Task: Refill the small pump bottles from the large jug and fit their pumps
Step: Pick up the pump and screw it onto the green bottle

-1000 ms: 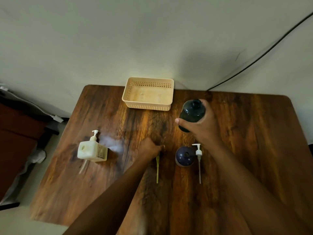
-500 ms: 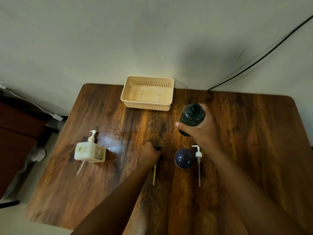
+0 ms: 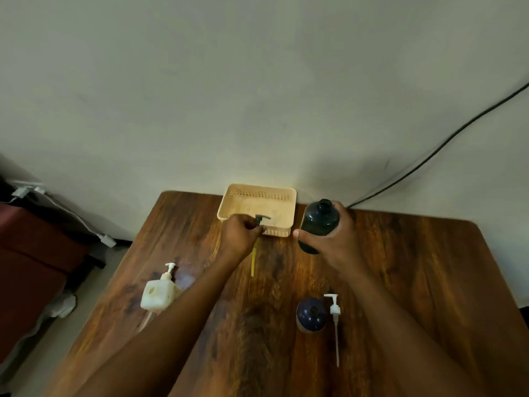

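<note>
We see two hands over the wooden worktop (image 3: 400, 267): the right hand (image 3: 333, 242) is wrapped around one dark open-necked bottle (image 3: 319, 222), held up near the cream basket (image 3: 257, 206), and the left hand (image 3: 242, 236) pinches one dark pump (image 3: 262, 220) with its yellow tube (image 3: 253, 260) hanging. Nearer us stand one blue bottle (image 3: 311, 313), a white pump (image 3: 334, 310) lying just beside it, and one white square pump bottle (image 3: 157, 293).

basket (image 3: 282, 196) blocking far edge, bare table (image 3: 415, 267) right
</note>
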Demonstrator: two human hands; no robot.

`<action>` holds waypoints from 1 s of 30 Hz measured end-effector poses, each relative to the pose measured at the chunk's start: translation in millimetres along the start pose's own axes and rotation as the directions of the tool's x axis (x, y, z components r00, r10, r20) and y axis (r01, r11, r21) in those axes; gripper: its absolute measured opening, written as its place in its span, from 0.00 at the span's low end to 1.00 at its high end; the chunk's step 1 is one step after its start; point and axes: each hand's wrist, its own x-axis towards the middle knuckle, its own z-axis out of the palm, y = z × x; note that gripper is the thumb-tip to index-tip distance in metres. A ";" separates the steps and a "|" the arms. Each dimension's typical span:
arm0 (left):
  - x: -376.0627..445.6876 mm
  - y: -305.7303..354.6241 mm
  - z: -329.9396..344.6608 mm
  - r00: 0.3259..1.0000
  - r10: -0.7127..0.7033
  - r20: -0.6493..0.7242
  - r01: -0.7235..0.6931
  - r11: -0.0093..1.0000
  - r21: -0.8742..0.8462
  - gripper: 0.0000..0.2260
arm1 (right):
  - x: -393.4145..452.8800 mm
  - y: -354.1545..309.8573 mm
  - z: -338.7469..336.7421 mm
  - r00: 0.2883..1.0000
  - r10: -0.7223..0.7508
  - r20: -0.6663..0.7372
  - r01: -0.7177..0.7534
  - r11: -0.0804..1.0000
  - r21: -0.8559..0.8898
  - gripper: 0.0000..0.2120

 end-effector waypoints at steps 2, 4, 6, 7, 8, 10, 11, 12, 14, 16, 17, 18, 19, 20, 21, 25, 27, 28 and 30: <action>6.3 35.7 -27.1 0.995 0.091 -0.047 -0.091 0.996 -0.015 0.10 | 1.1 -15.5 -1.5 1.000 -0.025 -0.003 0.025 1.000 0.001 0.35; 8.7 72.4 -52.6 0.979 0.178 -0.103 -0.180 0.984 -0.009 0.12 | 2.1 -31.1 -3.1 0.999 -0.049 -0.002 0.049 0.999 -0.010 0.35; 9.0 105.8 -73.6 0.960 0.244 -0.135 -0.248 0.968 -0.019 0.11 | 3.9 -43.8 -3.3 0.997 -0.071 0.007 0.071 0.997 -0.012 0.35; 7.7 121.2 -83.6 0.951 0.271 -0.148 -0.279 0.960 -0.033 0.10 | 3.6 -50.9 -3.4 0.997 -0.082 0.007 0.082 0.997 -0.016 0.35; 6.6 136.2 -93.3 0.941 0.297 -0.161 -0.308 0.950 -0.045 0.09 | 3.8 -58.0 -3.4 0.996 -0.091 0.004 0.091 0.995 -0.028 0.36; 3.7 164.8 -111.4 0.919 0.351 -0.181 -0.366 0.929 -0.054 0.07 | 5.1 -71.1 -2.3 0.994 -0.106 -0.004 0.106 0.993 -0.060 0.37; 1.1 179.0 -120.7 0.905 0.380 -0.191 -0.396 0.916 -0.055 0.06 | 5.7 -77.7 -2.1 0.994 -0.113 -0.008 0.113 0.991 -0.068 0.38; -2.5 192.2 -129.3 0.891 0.408 -0.199 -0.426 0.903 -0.058 0.06 | 5.7 -84.0 -1.8 0.993 -0.117 -0.012 0.116 0.991 -0.070 0.38; -10.6 216.9 -145.7 0.864 0.456 -0.214 -0.478 0.876 -0.066 0.06 | 6.4 -95.5 -2.4 0.992 -0.128 -0.021 0.126 0.989 -0.073 0.39; -19.1 239.4 -161.4 0.842 0.490 -0.224 -0.519 0.850 -0.092 0.06 | 7.1 -106.2 -3.5 0.989 -0.145 -0.027 0.142 0.986 -0.081 0.39; -23.8 249.7 -169.2 0.833 0.504 -0.230 -0.537 0.837 -0.108 0.06 | 6.4 -112.2 -4.5 0.988 -0.150 -0.029 0.147 0.985 -0.086 0.40; -28.3 259.5 -176.8 0.824 0.514 -0.236 -0.551 0.825 -0.126 0.07 | 5.8 -118.0 -5.4 0.988 -0.153 -0.028 0.150 0.985 -0.091 0.40; -32.9 269.0 -184.6 0.817 0.524 -0.243 -0.564 0.813 -0.145 0.07 | 5.1 -123.4 -6.5 0.987 -0.160 -0.027 0.157 0.983 -0.093 0.40; -36.9 277.6 -191.5 0.810 0.532 -0.248 -0.576 0.801 -0.164 0.08 | 4.6 -127.6 -7.0 0.986 -0.168 -0.026 0.165 0.982 -0.091 0.39; -41.1 286.0 -198.7 0.802 0.541 -0.254 -0.589 0.788 -0.180 0.08 | 3.8 -132.2 -7.8 0.984 -0.177 -0.027 0.174 0.981 -0.088 0.39; -54.9 313.8 -219.1 0.757 0.594 -0.272 -0.649 0.733 -0.205 0.07 | 1.5 -146.6 -9.3 0.983 -0.181 -0.032 0.178 0.981 -0.083 0.37; -60.1 323.0 -223.7 0.738 0.618 -0.270 -0.672 0.708 -0.215 0.07 | 0.7 -150.9 -9.6 0.984 -0.179 -0.027 0.176 0.981 -0.085 0.37; -62.1 326.1 -224.5 0.732 0.626 -0.269 -0.680 0.699 -0.223 0.07 | 0.3 -152.4 -9.7 0.983 -0.180 -0.026 0.177 0.981 -0.083 0.36; -65.4 329.7 -223.9 0.721 0.640 -0.266 -0.692 0.686 -0.225 0.07 | -0.7 -155.5 -9.9 0.983 -0.183 -0.024 0.180 0.980 -0.081 0.35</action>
